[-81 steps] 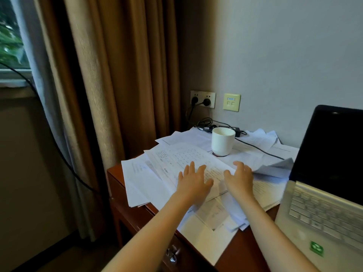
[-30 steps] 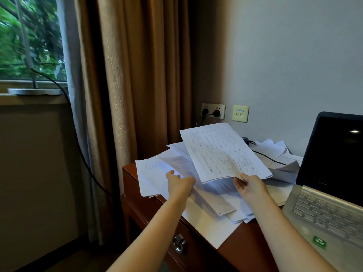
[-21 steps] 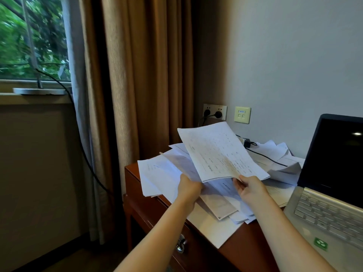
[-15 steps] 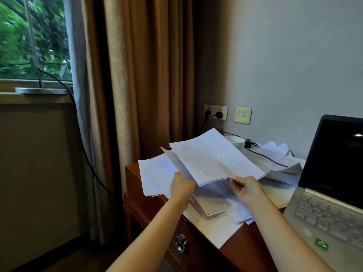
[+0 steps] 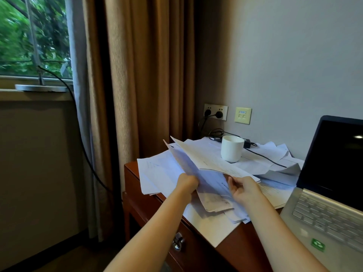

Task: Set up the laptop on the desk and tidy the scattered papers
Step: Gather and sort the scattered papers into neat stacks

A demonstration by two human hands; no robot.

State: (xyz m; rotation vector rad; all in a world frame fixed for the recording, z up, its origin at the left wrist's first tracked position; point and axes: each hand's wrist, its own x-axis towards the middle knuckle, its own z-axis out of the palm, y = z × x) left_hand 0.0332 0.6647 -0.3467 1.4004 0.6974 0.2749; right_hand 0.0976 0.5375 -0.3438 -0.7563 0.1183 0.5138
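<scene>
Papers (image 5: 161, 173): loose white sheets in overlapping layers over the left half of the tabletop (image 5: 241, 246), several overhanging its near edge.

Sheaf (image 5: 208, 160): a few sheets raised off the pile and tilted, far corner highest. Your left grip (image 5: 187, 182) is curled round its left edge; your right grip (image 5: 243, 190) pinches its near edge from beneath. Risk: held at the edges only, the inner sheets may slide out and fan across the pile.

Overhanging sheets (image 5: 212, 230): unsupported past the tabletop edge. Risk: a nudge from your forearm sends them to the floor.

Mug (image 5: 232, 148): white, upright, standing on the rear sheets just behind the sheaf; contents not visible. Risk: pull a sheet from under it, or swing the sheaf into it, and it tips.

Cable (image 5: 263, 156): black, lying over the rear sheets beside the mug. Risk: gathering those sheets drags it.

Laptop (image 5: 324, 213): open, screen dark, at the right, papers reaching its left side. Risk: tugging those may shift it.
</scene>
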